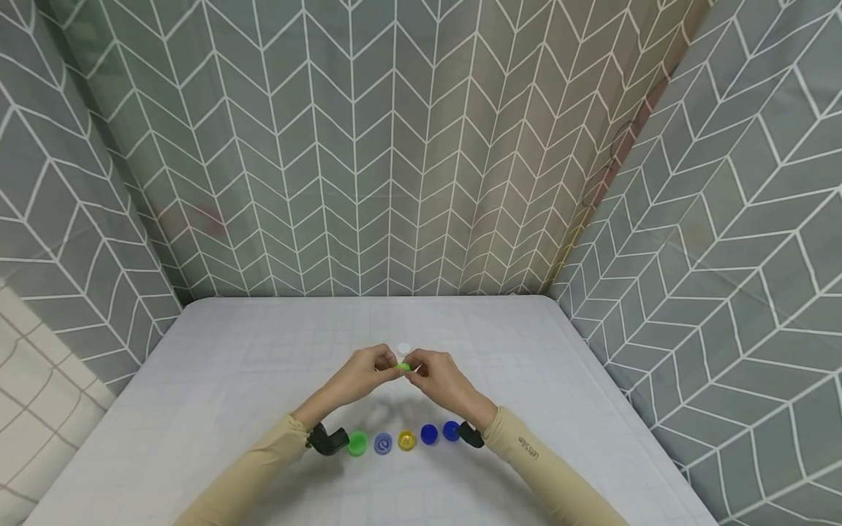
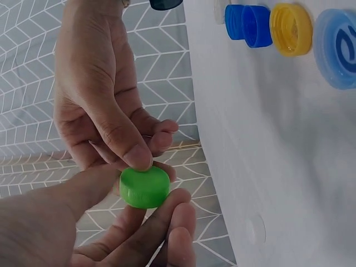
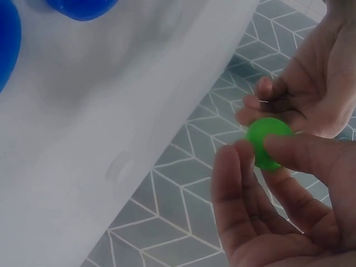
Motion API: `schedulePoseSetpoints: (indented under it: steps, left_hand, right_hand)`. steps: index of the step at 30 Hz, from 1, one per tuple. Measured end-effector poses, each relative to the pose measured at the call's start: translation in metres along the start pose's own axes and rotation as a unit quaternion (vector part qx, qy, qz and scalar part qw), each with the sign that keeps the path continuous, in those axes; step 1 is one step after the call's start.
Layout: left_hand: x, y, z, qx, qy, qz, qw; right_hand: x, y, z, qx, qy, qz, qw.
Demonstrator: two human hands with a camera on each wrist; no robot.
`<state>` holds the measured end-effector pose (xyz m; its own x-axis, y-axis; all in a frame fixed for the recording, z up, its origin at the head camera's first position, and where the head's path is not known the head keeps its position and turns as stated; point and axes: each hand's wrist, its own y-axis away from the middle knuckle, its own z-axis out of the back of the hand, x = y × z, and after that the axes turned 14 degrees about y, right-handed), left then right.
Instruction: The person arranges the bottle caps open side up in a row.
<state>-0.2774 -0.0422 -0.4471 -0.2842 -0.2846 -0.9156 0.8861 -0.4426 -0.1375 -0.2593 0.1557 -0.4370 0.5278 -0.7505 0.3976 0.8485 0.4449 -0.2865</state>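
Observation:
Above the middle of the white table, my left hand (image 1: 358, 374) and right hand (image 1: 449, 383) meet at a small green bottle cap (image 1: 404, 367). In the left wrist view, the green cap (image 2: 144, 188) shows its smooth top and ridged side. My left hand (image 2: 122, 222) pinches it from below, while the right thumb and fingers hold its upper edge. From the right wrist, the right thumb lies across the green cap (image 3: 269, 133), with left fingers behind it. A whitish, clear-looking cap (image 1: 404, 349) lies on the table just beyond the hands.
Nearer me, a row of caps lies on the table (image 1: 276, 329): green (image 1: 357, 443), light blue (image 1: 383, 443), yellow (image 1: 406, 440), dark blue (image 1: 429, 434) and another dark blue (image 1: 451, 430). Black wrist devices (image 1: 327, 440) sit close to both ends. Patterned curtains (image 1: 368, 146) surround the table.

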Motion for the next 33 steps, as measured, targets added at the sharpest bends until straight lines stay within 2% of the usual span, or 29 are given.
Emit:
schedulePoseSetpoints:
  steps: [5, 13, 24, 33]
  left_hand:
    - [0.0023, 0.0005, 0.0002, -0.003, -0.006, -0.008, 0.9999]
    - [0.0031, 0.001, -0.0008, -0.003, -0.011, -0.016, 0.9998]
    - [0.0044, -0.0006, -0.0033, -0.002, -0.036, -0.017, 0.9992]
    - [-0.0013, -0.0017, -0.0064, -0.004, -0.039, -0.014, 0.9991]
  right_hand:
    - [-0.0015, 0.0024, -0.0007, -0.011, -0.008, 0.005, 0.9999]
    - [-0.0023, 0.0057, -0.0008, -0.006, -0.028, 0.023, 0.9993]
    - [-0.0031, 0.0069, -0.0049, -0.012, -0.038, 0.015, 0.9991]
    - [-0.0042, 0.0075, -0.0032, -0.019, -0.034, 0.012, 0.9992]
